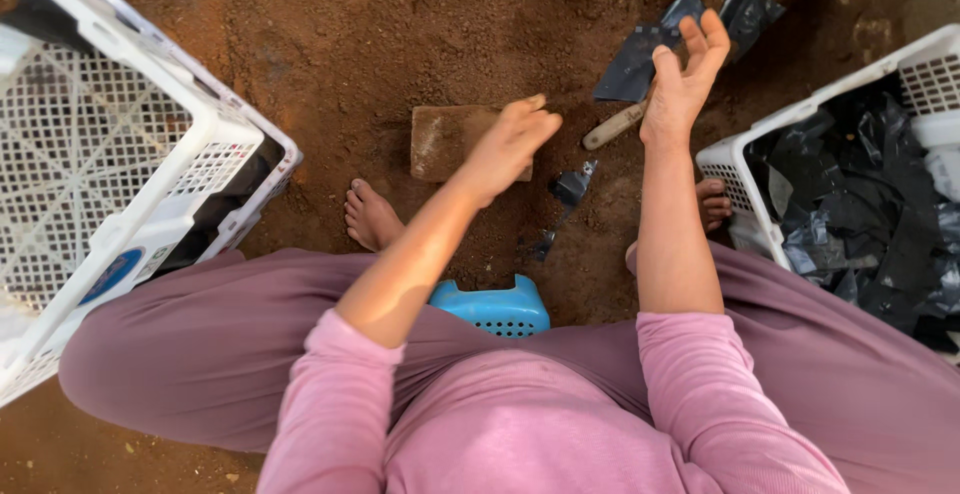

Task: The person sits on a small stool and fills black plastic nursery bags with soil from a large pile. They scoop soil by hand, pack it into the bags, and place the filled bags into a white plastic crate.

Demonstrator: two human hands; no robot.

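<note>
My left hand [510, 144] hangs over a flat brown block [440, 139] on the dirt, fingers held loosely together with nothing in them. Farther right my right hand [685, 74] is raised, palm turned inward, fingers spread and empty. Just beyond it a black plastic sheet [635, 59] lies on the ground. A tool with a pale wooden handle [612, 127] rests on the soil between both hands. Small black plastic scraps [570, 189] lie near my feet.
A white lattice crate [150, 169] stands at the left, tilted. Another white crate [735, 169] at the right holds crumpled black plastic bags [860, 224]. I sit on a blue plastic stool [495, 309], bare feet on reddish soil.
</note>
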